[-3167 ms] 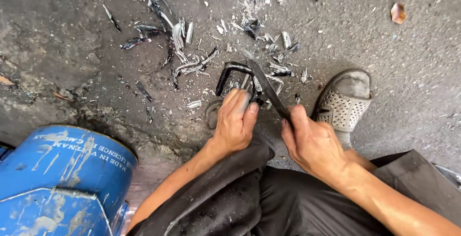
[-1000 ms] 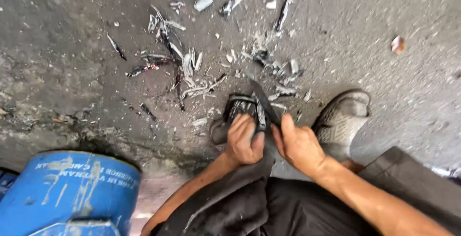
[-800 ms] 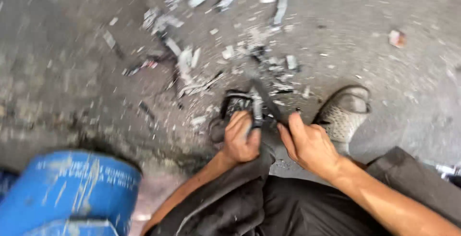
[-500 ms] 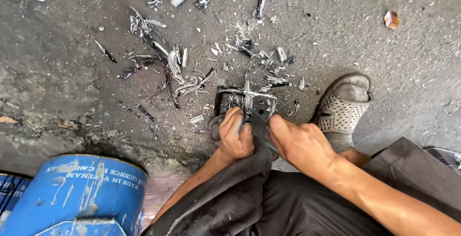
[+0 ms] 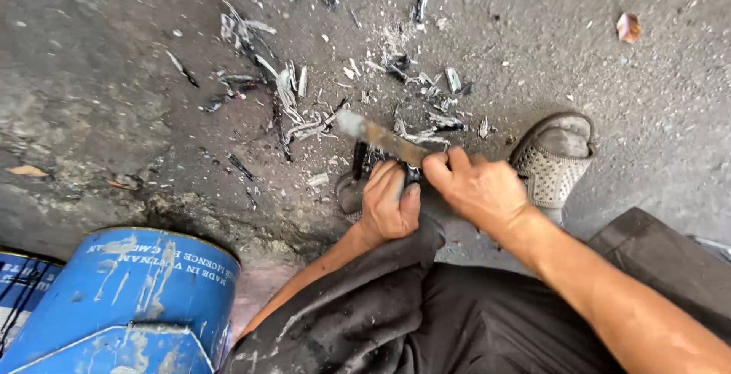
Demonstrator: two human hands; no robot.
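A dark metal part [image 5: 364, 162] is held against the concrete floor [image 5: 99, 77] by the left hand [image 5: 390, 202], whose fingers are closed around its near end. A worn knife [image 5: 381, 138] is gripped at its handle by the right hand [image 5: 476, 190], closed tight; the blade is laid across the part, just above the left hand. Grey shavings [image 5: 293, 103] are scattered on the floor beyond the part. A sandal [image 5: 552, 162] is placed just right of the right hand. A blue drum [image 5: 129, 298] is located at the lower left.
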